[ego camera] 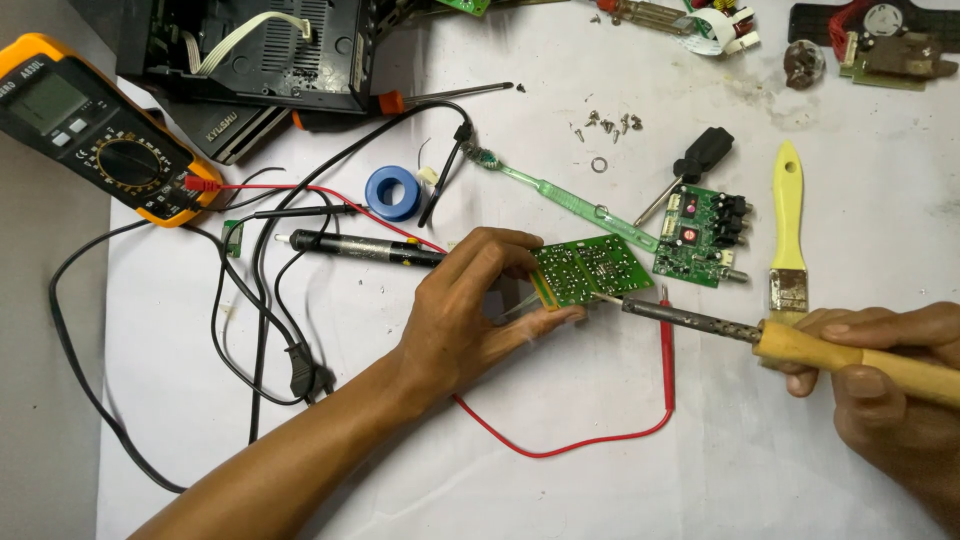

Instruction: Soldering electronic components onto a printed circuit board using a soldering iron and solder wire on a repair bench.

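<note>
Multimeter (95, 125), yellow-cased, sits at the desk's (560, 480) far-left corner, its red and black leads trailing across the white surface. Beside it, near the far edge, an opened black device (260, 50). A blue tape roll (392, 193) and a black desoldering pump (350, 245) lie toward the middle. Left hand (470, 320) pinches a small green circuit board (585, 270) by its edge, tilted up off the desk at centre. Soldering iron (800, 345), wooden-handled, tip touching the board's right edge; right hand (890, 385) closed around the handle at the right edge. Behind it, a second green board (700, 232) and a yellow-handled brush (788, 225).
</note>
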